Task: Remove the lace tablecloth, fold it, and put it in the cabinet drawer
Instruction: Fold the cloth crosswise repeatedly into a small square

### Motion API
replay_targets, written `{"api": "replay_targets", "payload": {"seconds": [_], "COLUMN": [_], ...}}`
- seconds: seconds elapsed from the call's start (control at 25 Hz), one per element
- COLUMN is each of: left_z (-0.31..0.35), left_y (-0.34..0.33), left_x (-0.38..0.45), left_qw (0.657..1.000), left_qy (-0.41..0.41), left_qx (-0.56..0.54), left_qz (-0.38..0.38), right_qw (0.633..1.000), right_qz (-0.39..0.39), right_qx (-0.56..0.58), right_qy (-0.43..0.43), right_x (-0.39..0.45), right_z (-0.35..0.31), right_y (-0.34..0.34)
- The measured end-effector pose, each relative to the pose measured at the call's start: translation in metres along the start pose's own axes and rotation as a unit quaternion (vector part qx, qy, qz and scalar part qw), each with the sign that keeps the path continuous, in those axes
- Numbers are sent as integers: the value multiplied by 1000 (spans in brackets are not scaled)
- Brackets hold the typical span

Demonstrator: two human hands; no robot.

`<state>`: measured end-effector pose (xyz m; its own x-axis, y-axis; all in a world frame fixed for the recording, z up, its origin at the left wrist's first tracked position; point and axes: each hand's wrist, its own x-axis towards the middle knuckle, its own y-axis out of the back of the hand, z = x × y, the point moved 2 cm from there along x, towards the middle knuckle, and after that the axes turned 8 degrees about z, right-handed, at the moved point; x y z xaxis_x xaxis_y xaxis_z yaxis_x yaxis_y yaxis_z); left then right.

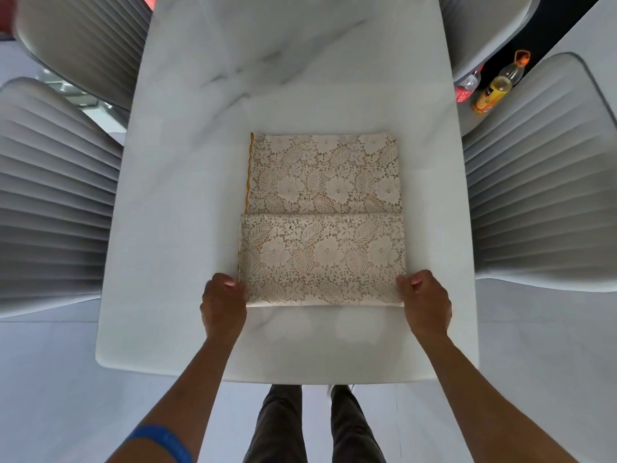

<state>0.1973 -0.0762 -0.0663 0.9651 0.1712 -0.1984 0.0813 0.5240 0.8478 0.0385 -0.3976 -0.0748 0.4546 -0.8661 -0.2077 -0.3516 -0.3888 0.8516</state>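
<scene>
The cream lace tablecloth (322,218) lies folded into a rectangle in the middle of the white marble table (187,168). Its near part is doubled over, with a fold edge running across the middle, and a yellow trim shows along the far left side. My left hand (223,304) pinches the near left corner of the cloth. At the near right corner, my right hand (424,300) grips the cloth the same way. Both corners rest at table height. No cabinet or drawer is in view.
Grey ribbed chairs stand on both sides: two at the left (50,208) and two at the right (541,182). Bottles, one with yellow liquid (494,90), stand on the dark floor at the far right. My legs (314,426) show below the table's near edge.
</scene>
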Motion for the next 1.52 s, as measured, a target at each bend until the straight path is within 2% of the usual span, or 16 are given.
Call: {"api": "replay_targets", "payload": {"seconds": [0.08,0.16,0.24,0.32,0.44,0.56,0.8,0.96,1.04,1.12,1.2,1.24,1.36,1.52], "left_z": [20,54,87,93,62,51,63,113,149,179,191,193,192,202], "left_y": [-4,-21,-47,-71,-89,-94,-85,-61,-55,-58,-64,-65,-69,-61], "left_x": [-4,-2,5,20,40,43,43,85,133,178,208,218,227,223], "left_qw": [989,958,922,900,908,908,914,944,960,980,992,996,993,984], "left_qy": [-120,-259,-359,-391,-351,-350,-341,-297,-253,-167,-76,-38,34,-7], "left_qx": [85,122,142,190,229,229,221,142,120,105,85,56,-67,-139], "left_qz": [20,15,-17,-43,-16,14,-3,-1,5,-22,-51,-58,-93,-112], "right_qw": [993,964,936,923,918,922,926,945,968,994,999,998,994,982], "right_qz": [59,87,48,-3,6,32,32,46,44,18,-11,-23,-59,-70], "right_qx": [-51,-88,-116,-165,-213,-203,-191,-123,-80,-16,37,45,70,176], "right_qy": [93,236,330,349,335,328,325,300,235,105,-13,-42,-54,-21], "right_x": [-5,-7,0,20,49,56,54,79,118,166,197,205,214,213], "right_z": [-13,-40,-70,-81,-50,-33,-43,-90,-122,-147,-162,-165,-172,-178], "right_y": [1,-14,-37,-57,-70,-74,-70,-50,-44,-38,-36,-36,-34,-25]}}
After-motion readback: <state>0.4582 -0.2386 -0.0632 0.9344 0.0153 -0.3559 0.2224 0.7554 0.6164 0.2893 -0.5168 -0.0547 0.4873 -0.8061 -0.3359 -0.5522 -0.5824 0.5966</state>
